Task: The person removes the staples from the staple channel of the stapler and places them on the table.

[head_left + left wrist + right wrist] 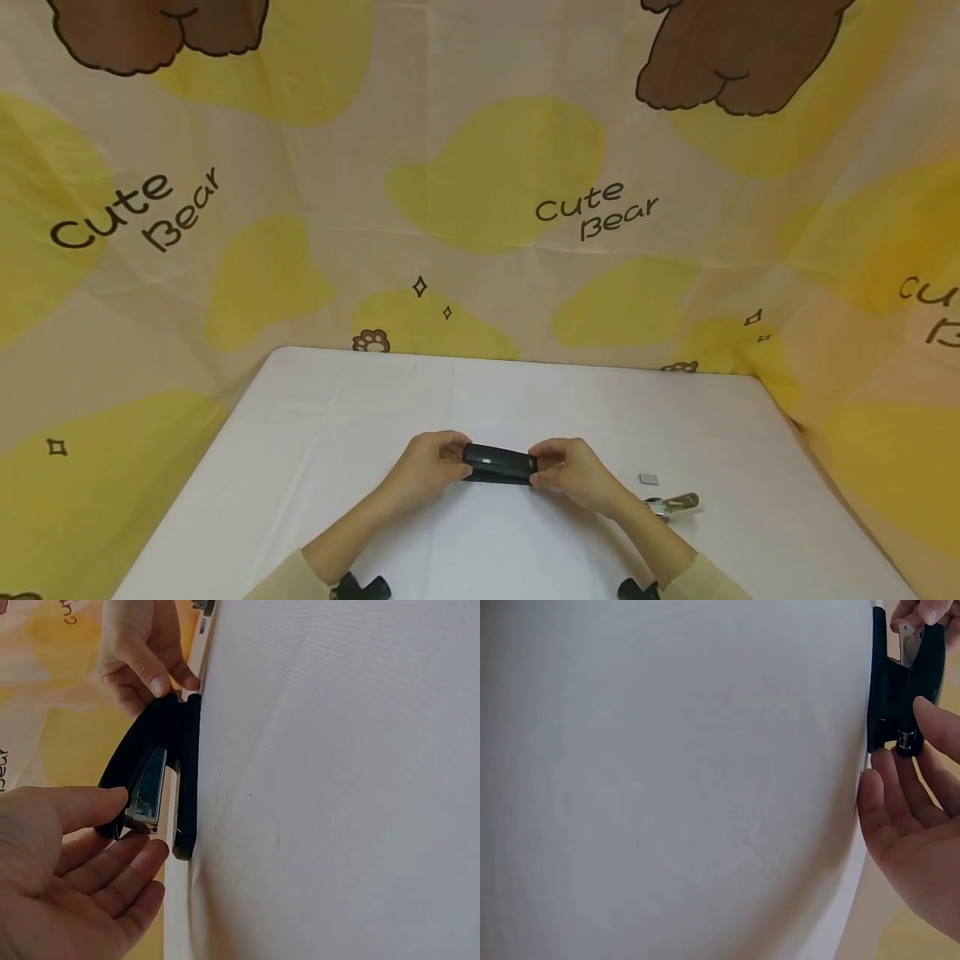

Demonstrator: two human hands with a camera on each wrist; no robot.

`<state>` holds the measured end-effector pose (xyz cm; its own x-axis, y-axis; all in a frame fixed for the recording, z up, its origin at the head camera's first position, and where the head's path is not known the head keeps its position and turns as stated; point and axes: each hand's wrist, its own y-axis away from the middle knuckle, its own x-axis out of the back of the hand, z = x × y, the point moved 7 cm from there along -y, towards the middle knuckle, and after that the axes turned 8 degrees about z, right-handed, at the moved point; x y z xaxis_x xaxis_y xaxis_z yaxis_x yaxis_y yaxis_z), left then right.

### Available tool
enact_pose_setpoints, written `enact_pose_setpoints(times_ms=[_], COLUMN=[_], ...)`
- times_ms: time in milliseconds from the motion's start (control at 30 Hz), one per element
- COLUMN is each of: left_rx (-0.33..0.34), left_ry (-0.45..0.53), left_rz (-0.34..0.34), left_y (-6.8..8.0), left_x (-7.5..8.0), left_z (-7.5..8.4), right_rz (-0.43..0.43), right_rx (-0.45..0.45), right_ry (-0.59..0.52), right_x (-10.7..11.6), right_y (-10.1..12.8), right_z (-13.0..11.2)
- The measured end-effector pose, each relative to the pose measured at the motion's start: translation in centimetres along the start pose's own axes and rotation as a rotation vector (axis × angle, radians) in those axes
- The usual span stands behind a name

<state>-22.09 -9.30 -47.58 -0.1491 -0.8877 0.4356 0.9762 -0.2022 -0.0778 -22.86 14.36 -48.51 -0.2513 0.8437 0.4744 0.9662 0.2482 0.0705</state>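
From my head view, my left hand (429,463) covers one end of the black stapler (498,463) and my right hand (576,472) covers the other, so only its middle shows between them. Just beyond my right hand lie a small grey piece (648,479) and a shiny metal thing (675,504), both too small to tell what they are. My right wrist view cuts the stapler off at the top edge. My forearms run off the bottom edge.
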Motion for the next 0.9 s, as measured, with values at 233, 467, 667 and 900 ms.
enact_pose_setpoints(times_ms=[233, 467, 667, 900], left_rx=[0.006, 0.018, 0.029, 0.015], left_ry=[-0.008, 0.004, 0.008, -0.006], left_rz=[-0.011, -0.025, -0.038, -0.049], left_y=[0.6, 1.2, 2.0, 2.7], left_x=[-0.1, -0.3, -0.4, -0.3], left_z=[0.2, 0.1, 0.2, 0.5], right_rz=[-0.043, -0.060, -0.079, -0.102], right_rx=[0.003, 0.013, 0.021, 0.024], right_ry=[-0.001, -0.002, -0.007, -0.005], right_x=[-0.2, -0.2, -0.3, -0.5], right_y=[0.4, 1.0, 1.8, 2.5], right_z=[0.1, -0.1, -0.3, -0.3])
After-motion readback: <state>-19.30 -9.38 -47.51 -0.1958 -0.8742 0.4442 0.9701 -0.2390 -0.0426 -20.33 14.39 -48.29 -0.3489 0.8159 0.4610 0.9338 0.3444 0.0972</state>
